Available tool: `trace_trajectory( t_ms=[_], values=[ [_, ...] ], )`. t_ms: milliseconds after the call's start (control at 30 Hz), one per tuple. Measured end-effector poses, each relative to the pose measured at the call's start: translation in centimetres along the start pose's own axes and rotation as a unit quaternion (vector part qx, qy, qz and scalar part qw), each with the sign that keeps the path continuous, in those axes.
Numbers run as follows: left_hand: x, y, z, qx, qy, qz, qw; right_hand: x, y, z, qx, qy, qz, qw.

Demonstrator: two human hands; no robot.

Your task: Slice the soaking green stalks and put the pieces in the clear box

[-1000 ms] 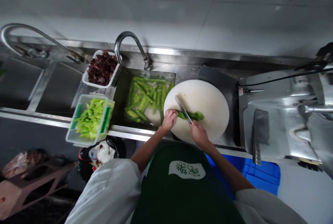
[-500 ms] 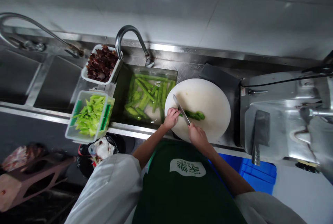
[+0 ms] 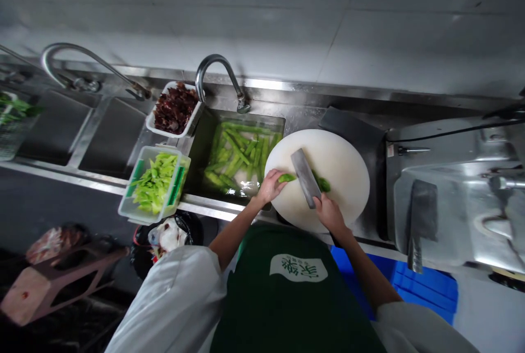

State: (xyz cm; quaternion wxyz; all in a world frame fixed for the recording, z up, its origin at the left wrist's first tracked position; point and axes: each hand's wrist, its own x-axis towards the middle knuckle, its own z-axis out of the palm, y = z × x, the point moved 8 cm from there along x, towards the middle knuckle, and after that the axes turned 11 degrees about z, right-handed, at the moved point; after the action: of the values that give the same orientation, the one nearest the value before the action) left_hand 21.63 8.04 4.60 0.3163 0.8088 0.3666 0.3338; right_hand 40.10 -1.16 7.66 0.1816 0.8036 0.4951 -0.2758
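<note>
On the round white cutting board, my right hand is closed round the handle of a cleaver. The blade lies tilted flat over the board, partly covering some dark green vegetable pieces. My left hand pinches a bright green vegetable piece at the board's left edge. Left of the board, long green stalks lie in a water-filled sink. A clear container holds cut light green pieces.
A white tub of dark red-brown food stands behind the clear container. A faucet arches over the sink. Another cleaver lies on the metal basin at the right. A black-lined bin and blue crate are below.
The cleaver has swung from edge-on to showing its broad side and moved right, away from my left hand. A green piece now shows in my left fingers. The whole view has shifted.
</note>
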Motion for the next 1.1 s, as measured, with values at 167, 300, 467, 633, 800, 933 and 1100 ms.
trace_trajectory(
  t_ms=[167, 300, 467, 633, 800, 933, 1100],
  values=[
    [-1.4, -0.8, 0.8, 0.005, 0.083, -0.189, 0.978, -1.9, 1.3, 0.7, -0.014, -0.013, 0.017, 1.000],
    [-3.1, 0.0, 2.8, -0.034, 0.055, -0.238, 0.969, -3.2, 0.7, 1.6, -0.025, -0.026, -0.008, 0.999],
    [-2.6, 2.3, 2.0, -0.017, 0.088, -0.087, 0.992, -3.5, 0.1, 2.3, -0.048, -0.020, -0.038, 0.998],
    [-1.6, 3.1, 2.2, 0.008, 0.047, 0.001, 0.999, -3.3, -0.5, 2.5, -0.059, -0.017, -0.050, 0.997],
    [-1.1, 3.3, 2.5, 0.028, 0.016, 0.016, 0.999, -4.6, 0.0, 1.7, -0.078, -0.022, -0.065, 0.995],
    [-1.0, 3.4, 2.6, 0.012, 0.001, 0.018, 1.000, -5.6, 0.0, 1.1, -0.105, -0.017, -0.069, 0.992],
    [-1.0, 3.4, 2.6, -0.003, 0.010, 0.006, 1.000, -4.2, -2.2, 0.8, -0.108, -0.023, -0.077, 0.991]
  ],
)
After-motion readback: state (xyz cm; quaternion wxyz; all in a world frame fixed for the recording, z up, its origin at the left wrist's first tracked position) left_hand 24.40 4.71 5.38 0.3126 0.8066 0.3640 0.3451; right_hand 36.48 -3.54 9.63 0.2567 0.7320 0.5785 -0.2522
